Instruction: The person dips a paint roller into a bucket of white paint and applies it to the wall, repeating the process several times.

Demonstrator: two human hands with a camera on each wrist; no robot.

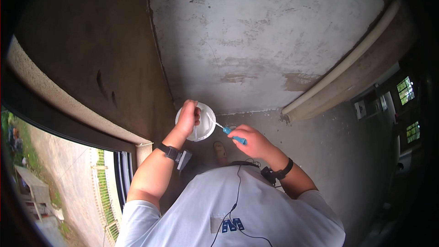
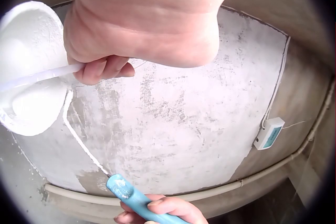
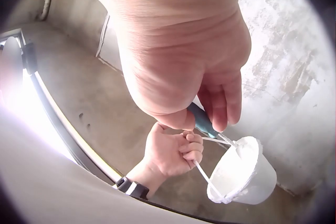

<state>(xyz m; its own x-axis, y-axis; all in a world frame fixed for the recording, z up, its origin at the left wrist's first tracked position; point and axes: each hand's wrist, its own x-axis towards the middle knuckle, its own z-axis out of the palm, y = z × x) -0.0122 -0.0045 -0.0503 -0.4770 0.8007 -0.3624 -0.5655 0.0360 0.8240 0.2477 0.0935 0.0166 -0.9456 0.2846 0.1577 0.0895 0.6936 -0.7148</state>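
Observation:
A white bucket (image 1: 208,129) with white material inside hangs from its thin handle (image 2: 42,77), which the left hand (image 1: 186,118) grips with curled fingers. In the right wrist view the left hand (image 3: 170,153) is beside the bucket (image 3: 257,179), the handle running through its fingers. The right hand (image 1: 253,141) holds a tool by its blue handle (image 1: 237,138). White material coats the tool's thin shaft (image 2: 84,148), whose far end reaches the bucket's opening. In the right wrist view the right hand (image 3: 184,77) partly hides the blue handle (image 3: 202,120).
A wall with patchy white coating (image 1: 256,32) stands ahead, with a pipe (image 1: 347,59) along its right edge. At the left are a brown wall (image 1: 91,64) and a window opening. A small white box (image 2: 269,133) is mounted on the wall. A foot (image 1: 220,152) shows below the bucket.

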